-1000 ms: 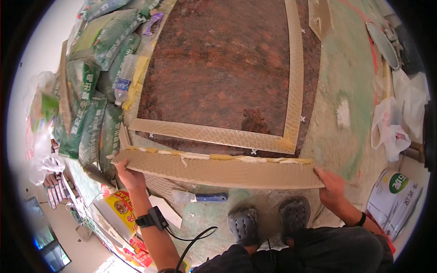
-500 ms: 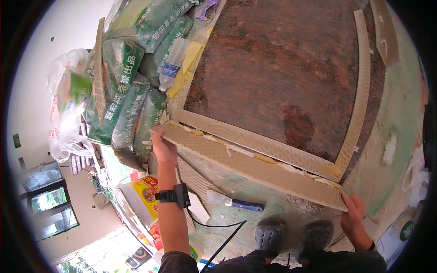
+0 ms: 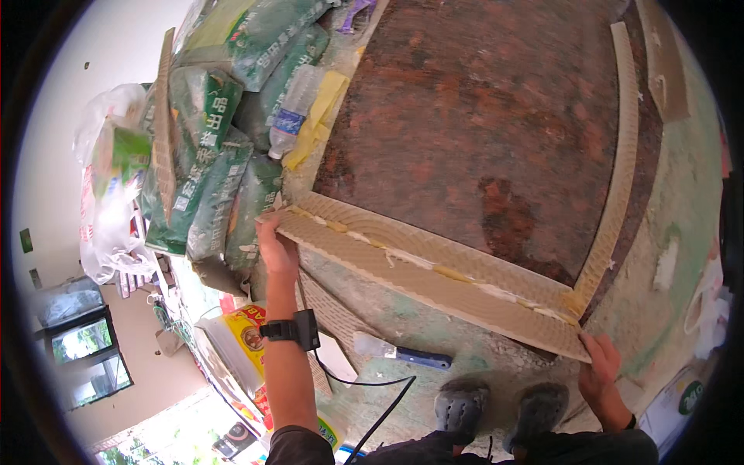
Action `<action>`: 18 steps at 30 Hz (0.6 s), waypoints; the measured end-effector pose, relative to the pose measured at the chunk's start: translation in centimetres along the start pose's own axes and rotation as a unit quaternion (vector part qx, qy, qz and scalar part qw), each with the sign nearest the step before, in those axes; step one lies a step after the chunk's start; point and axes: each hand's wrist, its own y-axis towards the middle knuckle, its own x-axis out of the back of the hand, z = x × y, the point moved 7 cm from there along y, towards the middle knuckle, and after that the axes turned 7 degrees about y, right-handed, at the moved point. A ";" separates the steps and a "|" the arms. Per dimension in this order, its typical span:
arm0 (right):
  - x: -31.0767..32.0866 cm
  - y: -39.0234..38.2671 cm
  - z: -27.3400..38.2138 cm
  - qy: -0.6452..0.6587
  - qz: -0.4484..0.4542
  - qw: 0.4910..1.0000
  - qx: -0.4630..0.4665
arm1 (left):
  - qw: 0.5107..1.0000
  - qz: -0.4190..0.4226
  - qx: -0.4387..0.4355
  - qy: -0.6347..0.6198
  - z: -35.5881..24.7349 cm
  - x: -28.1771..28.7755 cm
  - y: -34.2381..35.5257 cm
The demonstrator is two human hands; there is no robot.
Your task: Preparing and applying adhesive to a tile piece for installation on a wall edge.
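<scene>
At frame centre, the left hand (image 3: 276, 248) and right hand (image 3: 601, 367) are grasping a long beige ridged board (image 3: 422, 285) by its ends, not yet released, its yellow-and-white-smeared edge apparently meeting a flat beige strip (image 3: 442, 246) already lying on the mottled red-brown slab (image 3: 480, 139).

Left hand (image 3: 277, 246): at 9 o'clock, curled in a grip, partly hidden.
Left wrist (image 3: 280, 298): nearly straight, in line with the arm.
Left forearm (image 3: 290, 387): bare, rising from 7 o'clock, aimed at 12.
Right hand (image 3: 599, 366): at 4 o'clock, curled in a grip.
Right forearm (image 3: 614, 409): short stretch visible, aimed at 11.
Spacing: hands well apart.
</scene>
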 end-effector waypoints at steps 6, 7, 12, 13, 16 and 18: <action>-0.4 -0.2 0.3 -0.028 0.055 0.998 0.001 | 0.996 -0.003 0.065 0.055 1.0 2.7 2.0; -0.6 -0.2 0.0 -0.020 0.068 0.997 -0.008 | 0.994 0.036 0.052 0.084 0.5 2.5 2.5; -0.7 0.2 -0.1 0.002 0.065 0.998 0.009 | 0.996 0.045 0.053 0.057 0.4 2.9 3.2; -0.7 0.3 0.0 0.004 0.064 0.998 0.010 | 0.997 0.019 0.045 0.065 0.3 3.2 3.2; -0.5 0.6 0.4 0.013 0.052 0.999 0.010 | 0.996 0.007 0.047 0.073 -0.1 3.3 3.1; -0.4 0.7 0.4 0.018 0.043 0.999 0.009 | 0.996 0.034 0.053 0.070 -0.3 2.9 3.1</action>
